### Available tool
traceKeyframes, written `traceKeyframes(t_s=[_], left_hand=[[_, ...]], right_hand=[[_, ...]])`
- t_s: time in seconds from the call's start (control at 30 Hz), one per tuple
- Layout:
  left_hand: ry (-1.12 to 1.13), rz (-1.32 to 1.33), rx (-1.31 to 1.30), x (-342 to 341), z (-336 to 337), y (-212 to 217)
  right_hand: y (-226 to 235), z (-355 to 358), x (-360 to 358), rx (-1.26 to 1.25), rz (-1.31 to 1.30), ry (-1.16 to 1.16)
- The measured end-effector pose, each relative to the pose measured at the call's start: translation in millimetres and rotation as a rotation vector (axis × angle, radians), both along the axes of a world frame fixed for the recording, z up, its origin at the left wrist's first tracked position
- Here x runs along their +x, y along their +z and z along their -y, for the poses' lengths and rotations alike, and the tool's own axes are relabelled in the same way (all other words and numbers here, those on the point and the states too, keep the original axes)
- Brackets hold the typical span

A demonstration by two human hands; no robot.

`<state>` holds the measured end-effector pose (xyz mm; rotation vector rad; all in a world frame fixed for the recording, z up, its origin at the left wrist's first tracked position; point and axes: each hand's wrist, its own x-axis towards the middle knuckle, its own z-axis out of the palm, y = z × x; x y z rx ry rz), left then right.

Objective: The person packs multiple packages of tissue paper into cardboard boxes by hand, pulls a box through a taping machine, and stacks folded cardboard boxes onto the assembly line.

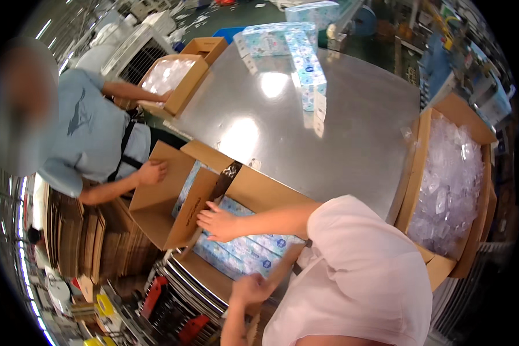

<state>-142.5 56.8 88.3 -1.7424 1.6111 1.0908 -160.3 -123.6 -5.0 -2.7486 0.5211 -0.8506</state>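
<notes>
Cardboard carton with its blue-patterned packs is right in front of you, beside the near edge of the worktop, its flaps standing up and the packs lying side by side inside. Your left hand is nearest, low at the carton's close side, its forearm rising from the lower edge of the view; its fingers are bent by a blurred brown flap, and you cannot tell from here whether they grip it. Your right arm reaches across from the pale sleeve, elbow nearly straight, and your right hand lies palm down above the packs, its fingers spread and clasping nothing, their tips at a brown panel.

Just below the carton you have a metal rack with red parts. Past it, the worktop is smooth, shiny metal, reflecting bright patches of light. To your right stands a box heaped with clear plastic pieces. Across on your left, a co-worker in a light blue shirt has one hand at a cardboard panel and the other at a second open box, near stacked flat cardboard. At the far end, more patterned packs rest on the worktop, with machinery and a green floor beyond.
</notes>
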Motion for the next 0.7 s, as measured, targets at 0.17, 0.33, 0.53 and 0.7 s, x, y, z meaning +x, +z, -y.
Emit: traceKeyframes(t_s=[0.17, 0.33, 0.53, 0.7], left_hand=[[-0.116, 0.283, -0.366, 36.9, 25.3, -88.6], [0.704, -0.097, -1.427, 152.2, -22.2, -72.7], [0.913, -0.389, -1.565, 168.2, 43.2, -123.6], [0.419, 0.302, -1.089, 147.6, 119.4, -184.7]], right_hand=[[-84.3, -53.7, -62.9, 0.058, -0.307, 0.042], [-90.6, -69.7, -56.7, 0.152, -0.378, 0.016], [-96.7, -68.5, -50.9, 0.154, -0.373, -0.004], [-61.7, -89.6, -83.7, 0.165, -0.283, -0.258]])
